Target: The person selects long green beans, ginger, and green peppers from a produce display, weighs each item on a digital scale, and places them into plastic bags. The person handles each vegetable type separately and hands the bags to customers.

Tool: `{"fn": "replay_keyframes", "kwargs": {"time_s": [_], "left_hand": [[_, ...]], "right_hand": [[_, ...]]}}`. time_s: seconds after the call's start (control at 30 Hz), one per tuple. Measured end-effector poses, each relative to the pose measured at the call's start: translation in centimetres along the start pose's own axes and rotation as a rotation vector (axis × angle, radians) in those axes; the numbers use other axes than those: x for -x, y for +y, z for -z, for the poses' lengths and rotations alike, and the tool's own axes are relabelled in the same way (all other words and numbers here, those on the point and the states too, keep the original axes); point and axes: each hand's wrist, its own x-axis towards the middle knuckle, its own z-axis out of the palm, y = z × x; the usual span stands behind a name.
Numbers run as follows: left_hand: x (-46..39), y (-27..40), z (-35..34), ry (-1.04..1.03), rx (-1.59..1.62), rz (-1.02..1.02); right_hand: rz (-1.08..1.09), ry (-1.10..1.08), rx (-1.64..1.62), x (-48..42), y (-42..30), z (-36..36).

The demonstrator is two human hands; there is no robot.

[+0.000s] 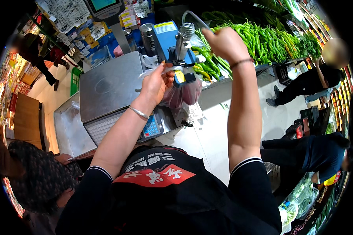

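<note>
My left hand (pixel 154 85) pinches the twisted neck of a clear plastic bag (pixel 191 92) at the front of a blue bag-neck sealing machine (pixel 166 36). Reddish-purple produce, its kind unclear through the plastic, hangs in the bag below the machine's front end. Above and to the right, my right hand (pixel 228 44) is closed around the end of the machine's curved lever (pixel 194 15). A metal spring (pixel 188 28) stands at the lever's base. Left of the machine is the steel platter of a weighing scale (pixel 111 85), with part of its keypad (pixel 151 126) showing beyond my left forearm.
Green peppers (pixel 253 41) are heaped on a stand at the right. A steel flask (pixel 147 36) stands behind the platter. One person (pixel 44 173) is close at lower left, touching the counter tray (pixel 72 129). Other people (pixel 309 79) stand in the right aisle.
</note>
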Motion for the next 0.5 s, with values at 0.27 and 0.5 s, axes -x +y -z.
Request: {"fn": "replay_keyframes", "kwargs": {"time_s": [0.27, 0.5], "left_hand": [[2.0, 0.6, -0.7, -0.101, -0.305, -0.042], [1.4, 1.5, -2.2, -0.265, -0.686, -0.429]], "right_hand": [[-0.212, 0.009, -0.276, 20.1, 10.1, -14.4], [-0.117, 0.181, -0.486, 20.0, 10.7, -15.0]]}}
